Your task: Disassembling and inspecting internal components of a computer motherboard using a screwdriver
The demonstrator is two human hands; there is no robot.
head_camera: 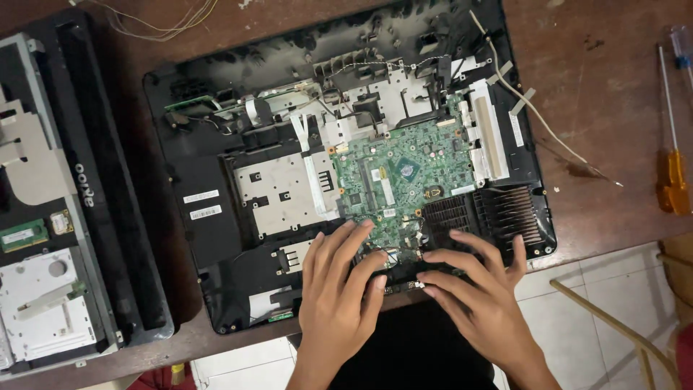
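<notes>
Two small white rectangular labels (201,204) sit on the opened laptop's black base (209,238), left of its green board.

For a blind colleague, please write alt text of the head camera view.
Two bare hands, left hand and right hand, rest fingertips on the near edge of a green circuit board inside an opened black plastic laptop base on a brown wooden table. An orange-handled screwdriver lies at the right.

Orange-handled screwdriver (673,173) and second opened laptop (65,209) nearby.
</notes>
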